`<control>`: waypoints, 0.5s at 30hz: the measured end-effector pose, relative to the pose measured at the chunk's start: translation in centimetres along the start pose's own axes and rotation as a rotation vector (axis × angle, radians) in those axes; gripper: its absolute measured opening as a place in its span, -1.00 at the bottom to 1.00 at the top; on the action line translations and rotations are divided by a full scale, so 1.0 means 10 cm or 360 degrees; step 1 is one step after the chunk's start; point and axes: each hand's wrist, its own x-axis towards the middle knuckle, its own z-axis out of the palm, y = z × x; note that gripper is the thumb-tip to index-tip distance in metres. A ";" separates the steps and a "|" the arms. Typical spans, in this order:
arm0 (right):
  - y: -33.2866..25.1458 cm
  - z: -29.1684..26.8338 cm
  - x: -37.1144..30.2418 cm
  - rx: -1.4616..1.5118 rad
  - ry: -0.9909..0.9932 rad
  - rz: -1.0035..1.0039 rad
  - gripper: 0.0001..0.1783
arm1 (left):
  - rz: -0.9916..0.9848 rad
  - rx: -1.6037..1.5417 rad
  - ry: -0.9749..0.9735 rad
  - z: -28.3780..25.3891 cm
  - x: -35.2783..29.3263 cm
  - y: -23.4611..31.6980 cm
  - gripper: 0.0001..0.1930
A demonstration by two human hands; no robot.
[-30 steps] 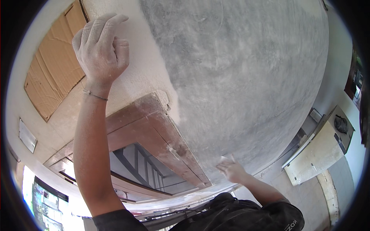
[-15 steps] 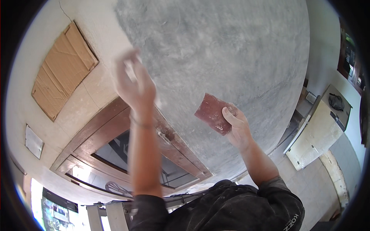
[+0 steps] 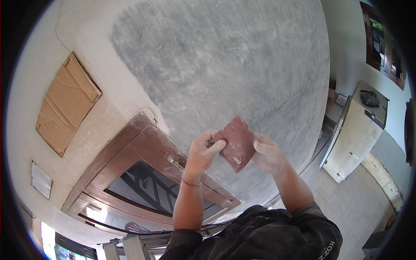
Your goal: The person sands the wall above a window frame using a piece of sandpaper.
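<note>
A reddish-brown sheet of sandpaper, dusted with pale powder, is held up between both hands in front of a grey plastered wall. My left hand pinches its left edge, thumb on the near face and a thin band round the wrist. At the opposite edge my right hand grips the sheet, its fingers partly behind it. White dust coats both hands. The sheet bows slightly and stands apart from the wall.
Below left is a brown wooden door frame with glass panes. A cardboard panel covers part of the pale wall. At lower left stands a metal ladder top. A white cabinet with a black bag on it is at the right.
My left hand has come down from the upper left and taken hold of the sandpaper's left edge. The sheet has turned and shifted slightly; my right hand still holds it.
</note>
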 end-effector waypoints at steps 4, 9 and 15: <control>-0.05 -0.25 0.00 -0.0290 -0.0666 0.0174 -0.29 | -0.0136 0.0062 -0.0274 0.05 0.07 0.32 -0.81; -0.02 -0.06 0.06 -0.0531 -0.0628 0.0127 -0.30 | 0.0015 0.0736 -0.0420 0.14 0.15 0.52 -0.70; 0.11 0.15 0.13 -0.0391 -0.0114 0.0052 -0.59 | 0.0309 0.1302 -0.0248 0.29 0.19 0.69 -0.56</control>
